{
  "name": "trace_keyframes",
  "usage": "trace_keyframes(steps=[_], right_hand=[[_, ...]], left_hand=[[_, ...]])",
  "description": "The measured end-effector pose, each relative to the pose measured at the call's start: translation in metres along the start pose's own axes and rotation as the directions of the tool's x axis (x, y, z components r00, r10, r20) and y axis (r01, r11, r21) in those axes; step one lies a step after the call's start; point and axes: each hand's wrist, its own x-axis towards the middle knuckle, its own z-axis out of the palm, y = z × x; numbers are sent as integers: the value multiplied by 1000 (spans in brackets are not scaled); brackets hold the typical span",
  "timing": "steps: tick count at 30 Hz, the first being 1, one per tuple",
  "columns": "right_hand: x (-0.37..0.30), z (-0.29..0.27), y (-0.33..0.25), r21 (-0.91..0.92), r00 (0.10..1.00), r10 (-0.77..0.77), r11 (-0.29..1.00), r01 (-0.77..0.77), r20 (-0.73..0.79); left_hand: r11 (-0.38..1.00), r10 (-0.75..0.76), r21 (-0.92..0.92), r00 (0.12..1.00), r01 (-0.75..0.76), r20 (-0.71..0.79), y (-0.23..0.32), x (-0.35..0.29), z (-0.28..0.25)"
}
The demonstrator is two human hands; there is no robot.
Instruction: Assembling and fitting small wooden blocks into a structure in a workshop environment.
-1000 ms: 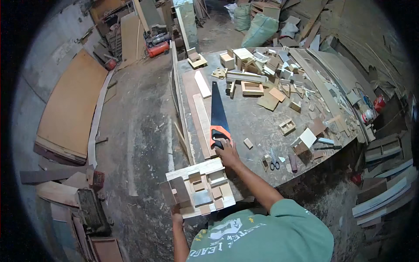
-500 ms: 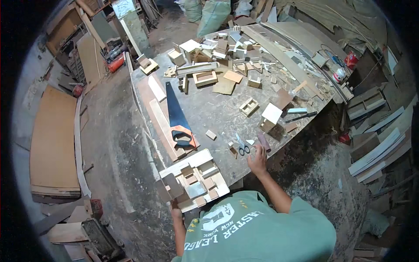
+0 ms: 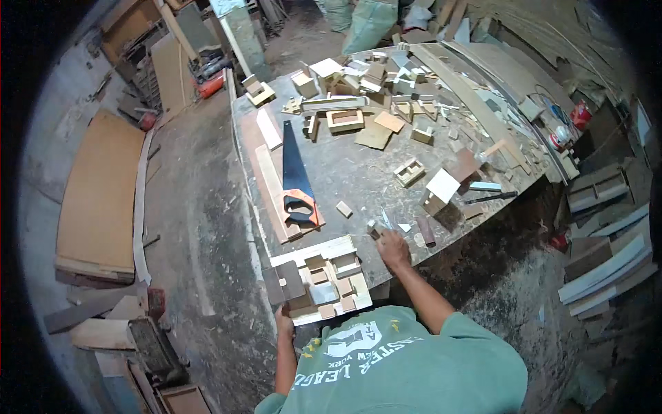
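Note:
A wooden model (image 3: 343, 301), a pale board with several small box-like compartments, a grey-white plate and a brown flap, sits at the table's near left corner. My left hand (image 3: 283, 320) grips its near left edge from below, the fingers partly hidden under it. My right hand (image 3: 394, 250) is at the table's near edge, its fingers closed at a small wooden block (image 3: 373, 228). Just beyond the knuckles the blades of a pair of scissors (image 3: 387, 220) show; their handles are hidden by the hand. A brown roll (image 3: 425, 231) lies to the right.
A handsaw (image 3: 295, 169) with an orange and black handle lies on boards at the table's left side. Farther right are a white-topped wooden box (image 3: 441, 185) and a small divided frame (image 3: 409, 172). Wood offcuts crowd the far end. A dark rod (image 3: 491, 197) lies near the right edge.
My right hand has moved left from beside the scissors' handles to the small wooden block, now covering the handles. My left hand stays at the model's edge. The whole view has shifted slightly.

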Motion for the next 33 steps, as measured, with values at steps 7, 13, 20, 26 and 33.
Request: trace_keyframes(steps=[7, 13, 20, 26, 33], right_hand=[[36, -7, 27, -40, 1000, -5, 999, 5, -5], [44, -18, 15, -76, 991, -76, 995, 68, -108], [31, 7, -35, 239, 963, -266, 939, 249, 42], [84, 29, -96, 55, 940, -192, 981, 184, 281], [119, 44, -91, -49, 946, -33, 997, 51, 323]], left_hand=[[996, -85, -20, 995, 84, -55, 14, -23, 14], [985, -157, 60, 983, 163, -95, 24, -20, 23], [965, -204, 137, 968, 225, -149, 45, -14, 40], [986, -167, -45, 974, 162, -153, 6, -7, 13], [948, -282, 104, 943, 302, -175, 19, -8, 25]])
